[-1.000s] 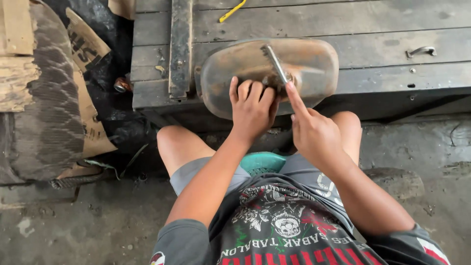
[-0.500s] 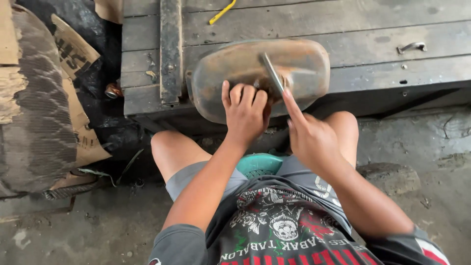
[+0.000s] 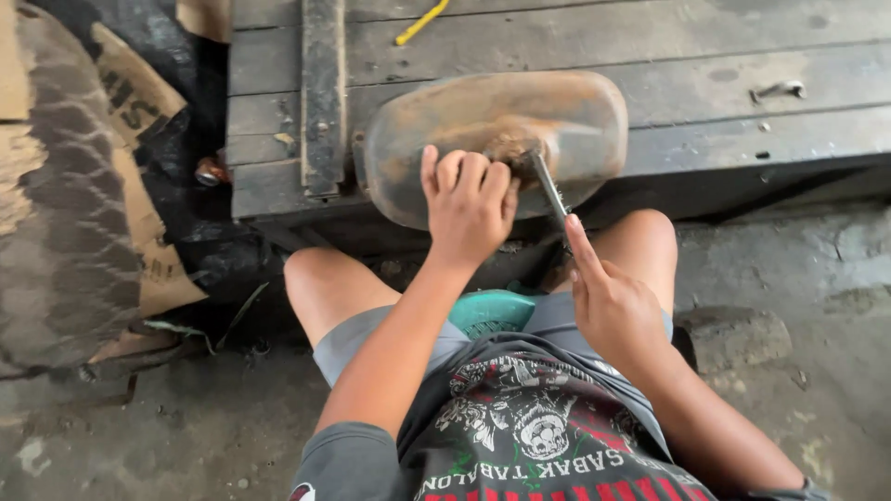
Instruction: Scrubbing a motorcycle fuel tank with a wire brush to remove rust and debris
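At near edge of wooden tabletop [image 3: 705,79]: rusty oval metal shell [image 3: 497,125], overhanging edge above person's knees. Left hand [image 3: 467,206] pressed on shell's near rim, fingers curled closed over it. Right hand [image 3: 613,301] gripping slim metal tool [image 3: 549,186], index finger extended along shaft; tool tip at rusty patch on shell. Yellow strip [image 3: 422,20] and small bolt [image 3: 778,90] farther back. Cardboard [image 3: 139,186] at left.

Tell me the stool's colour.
Teal green stool, seen between the knees in the head view.
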